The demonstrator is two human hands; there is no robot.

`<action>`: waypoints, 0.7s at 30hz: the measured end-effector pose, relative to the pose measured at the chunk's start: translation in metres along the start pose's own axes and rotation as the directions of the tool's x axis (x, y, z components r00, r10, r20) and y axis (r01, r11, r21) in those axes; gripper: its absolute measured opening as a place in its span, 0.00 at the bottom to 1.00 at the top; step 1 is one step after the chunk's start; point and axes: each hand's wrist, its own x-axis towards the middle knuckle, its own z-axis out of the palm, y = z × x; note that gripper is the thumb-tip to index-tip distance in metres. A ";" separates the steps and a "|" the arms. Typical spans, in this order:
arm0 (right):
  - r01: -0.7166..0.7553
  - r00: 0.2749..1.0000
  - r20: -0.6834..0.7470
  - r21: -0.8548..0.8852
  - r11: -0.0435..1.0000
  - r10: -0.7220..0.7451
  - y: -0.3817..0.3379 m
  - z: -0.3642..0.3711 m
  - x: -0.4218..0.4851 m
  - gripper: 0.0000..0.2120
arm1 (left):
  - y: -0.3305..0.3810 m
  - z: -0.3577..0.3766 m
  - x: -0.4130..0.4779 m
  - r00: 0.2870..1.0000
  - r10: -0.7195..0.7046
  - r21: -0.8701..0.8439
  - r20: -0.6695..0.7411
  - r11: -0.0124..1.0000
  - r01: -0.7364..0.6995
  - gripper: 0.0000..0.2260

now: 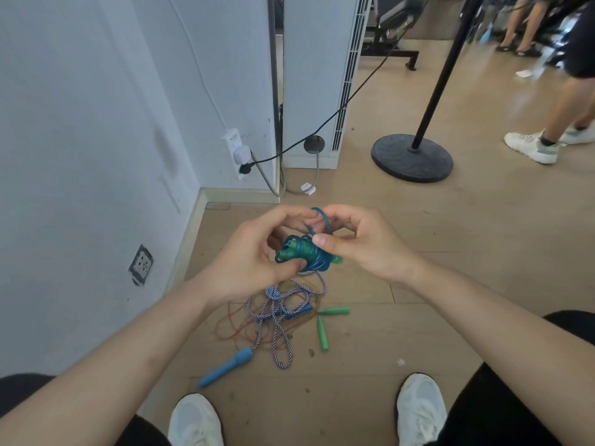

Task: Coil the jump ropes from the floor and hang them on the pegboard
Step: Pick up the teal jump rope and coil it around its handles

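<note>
**Blue rope being wound between both hands above the floor tangle**

The person is holding a blue jump rope (306,254) in front of them, above the wooden floor (418,284). Its cord is sitting wrapped in tight turns around its translucent green handles. The left hand (248,252) is gripping this bundle from the side, its fingers (277,217) curling over the top and the thumb tucking underneath. The right hand (360,243) is pinching a free loop of the same blue cord (324,218) at the top of the bundle, with its thumb pressing on the wraps and the other fingers bending in.

Directly below the hands, two more ropes are lying tangled together on the floor. A striped rope (280,320) is running to a light blue handle (225,366) near the person's left shoe (196,420). A thin orange cord (231,323) is lying mixed in with it, and two green handles (323,333) are lying just to the right of the tangle.

A white adapter (236,152) is sitting plugged in on the wall, and its small printing is showing too faintly to read. The round black base of a stand (412,157) is resting on the floor further back.
</note>
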 end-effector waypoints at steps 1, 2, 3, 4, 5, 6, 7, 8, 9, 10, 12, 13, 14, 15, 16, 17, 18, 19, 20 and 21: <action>-0.010 1.000 0.021 -0.003 1.000 0.010 0.000 0.000 0.000 0.16 | 0.000 0.000 0.000 1.000 -0.006 -0.014 -0.014 1.000 0.005 0.29; -0.014 0.999 0.043 -0.023 1.000 0.015 0.000 -0.001 -0.001 0.19 | 0.000 0.000 0.001 1.000 -0.011 -0.031 -0.028 0.999 0.010 0.28; -0.008 0.998 0.065 -0.058 0.998 0.012 0.000 0.000 -0.002 0.23 | 0.001 0.001 0.001 0.999 -0.018 -0.054 -0.040 0.998 0.016 0.28; 0.002 0.996 0.085 -0.104 0.995 0.007 0.000 0.001 -0.003 0.27 | 0.001 0.001 0.001 0.998 -0.030 -0.086 -0.054 0.996 0.026 0.26; 0.014 0.995 0.104 -0.144 0.990 0.001 0.001 0.002 -0.004 0.31 | 0.001 0.001 0.002 0.997 -0.050 -0.128 -0.066 0.991 0.041 0.25; 0.022 0.993 0.121 -0.166 0.986 -0.002 0.000 0.004 -0.006 0.34 | 0.002 0.001 0.003 0.994 -0.074 -0.171 -0.076 0.983 0.060 0.24; 0.028 0.991 0.131 -0.174 0.984 -0.005 0.000 0.006 -0.007 0.35 | 0.002 0.002 0.003 0.992 -0.097 -0.205 -0.083 0.976 0.078 0.23; 0.036 0.991 0.136 -0.174 0.984 -0.012 0.000 0.008 -0.009 0.36 | 0.003 0.002 0.003 0.990 -0.114 -0.227 -0.087 0.970 0.092 0.22; 0.045 0.990 0.139 -0.171 0.984 -0.021 0.000 0.009 -0.010 0.35 | 0.002 0.002 0.003 0.989 -0.122 -0.234 -0.087 0.967 0.099 0.22; 0.050 0.990 0.140 -0.166 0.985 -0.027 0.000 0.009 -0.011 0.35 | 0.002 0.002 0.002 0.989 -0.124 -0.236 -0.083 0.966 0.102 0.21; 0.047 0.989 0.143 -0.133 0.990 -0.028 -0.001 0.009 -0.010 0.33 | 0.000 0.001 0.002 0.986 -0.143 -0.268 -0.081 0.956 0.117 0.19; 0.042 0.989 0.146 -0.109 0.993 -0.026 -0.002 0.008 -0.009 0.32 | 0.000 0.001 0.002 0.981 -0.176 -0.323 -0.082 0.936 0.141 0.17; 0.037 0.989 0.149 -0.089 0.995 -0.023 -0.002 0.008 -0.009 0.31 | 0.001 0.000 0.003 0.971 -0.226 -0.402 -0.080 0.899 0.177 0.16; 0.032 0.989 0.150 -0.082 0.996 -0.020 -0.003 0.007 -0.008 0.29 | 0.001 -0.002 0.005 0.957 -0.282 -0.483 -0.073 0.849 0.214 0.14; 0.032 0.988 0.152 -0.081 0.996 -0.019 -0.003 0.006 -0.007 0.28 | 0.002 -0.004 0.006 0.941 -0.331 -0.540 -0.069 0.805 0.244 0.13; 0.027 0.988 0.156 -0.073 0.997 -0.016 -0.004 0.006 -0.006 0.28 | 0.002 -0.006 0.008 0.928 -0.366 -0.563 -0.074 0.783 0.264 0.12; 0.015 0.986 0.166 -0.049 0.999 -0.007 -0.005 0.005 -0.005 0.28 | 0.002 -0.008 0.008 0.920 -0.382 -0.562 -0.082 0.780 0.274 0.10; -0.002 0.983 0.184 -0.015 1.000 0.005 -0.006 0.005 -0.005 0.29 | 0.001 -0.009 0.009 0.919 -0.385 -0.554 -0.089 0.786 0.275 0.09; -0.020 0.978 0.209 0.026 0.999 0.014 -0.006 0.005 -0.005 0.30 | 0.001 -0.010 0.009 0.920 -0.382 -0.546 -0.093 0.792 0.274 0.09; -0.033 0.973 0.230 0.060 0.998 0.018 -0.006 0.005 -0.005 0.31 | 0.000 -0.011 0.010 0.923 -0.374 -0.534 -0.094 0.801 0.271 0.09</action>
